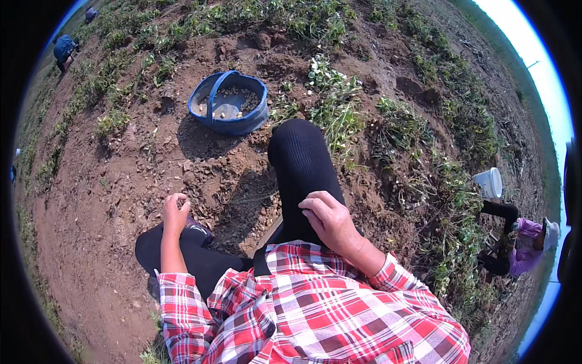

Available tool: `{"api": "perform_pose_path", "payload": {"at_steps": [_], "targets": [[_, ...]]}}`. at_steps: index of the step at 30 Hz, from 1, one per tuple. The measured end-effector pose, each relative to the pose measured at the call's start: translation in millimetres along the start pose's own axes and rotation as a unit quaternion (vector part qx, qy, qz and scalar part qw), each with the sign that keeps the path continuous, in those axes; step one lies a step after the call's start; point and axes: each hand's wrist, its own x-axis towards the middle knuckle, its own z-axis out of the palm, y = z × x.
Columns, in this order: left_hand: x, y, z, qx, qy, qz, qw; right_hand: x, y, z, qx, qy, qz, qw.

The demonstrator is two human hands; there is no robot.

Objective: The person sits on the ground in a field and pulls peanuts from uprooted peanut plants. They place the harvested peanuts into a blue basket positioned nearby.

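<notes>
My left hand (pixel 176 213), its fingers loosely curled, is held above my bent leg on the left of the picture, with nothing seen in it. Over my other thigh, clad in black ribbed cloth, my right hand (pixel 329 221) rests with bent fingers; whether anything lies under them is hidden. Beyond my knee a blue basket (pixel 241 126) with an arched handle stands on the soil, holding many peanuts in their shells (pixel 249 101). Uprooted leafy plants (pixel 338 119) lie to the right of the basket.
Rows of green plants (pixel 454 104) cross the brown soil. At the right a person in a purple top and pale hat (pixel 525 245) sits near a white bucket (pixel 490 183). Another person (pixel 65 48) bends over far off at upper left.
</notes>
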Motion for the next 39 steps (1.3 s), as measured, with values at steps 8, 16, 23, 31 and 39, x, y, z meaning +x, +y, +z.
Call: {"api": "perform_pose_path", "payload": {"at_steps": [8,16,23,31,39], "targets": [[-36.8,-10.7,8.3,0.023,-0.080,-0.020,0.996,12.5,68.1,-7.3,0.031,0.083,0.074,0.993],[-44.1,29.0,12.6,0.027,-0.120,-0.076,0.989,-45.2,246.7,50.9,-0.141,-0.129,0.204,0.960],[-75.9,70.9,59.8,0.069,-0.272,-0.071,0.957,40.4,327.8,134.2,-0.319,-0.272,-0.070,0.905],[-79.7,78.7,65.0,0.018,-0.273,-0.138,0.952,20.3,418.5,118.9,-0.368,-0.355,0.178,0.840],[-43.9,101.2,48.9,-0.036,-0.219,-0.134,0.966,-9.2,416.2,126.9,-0.297,-0.295,0.223,0.880]]}}
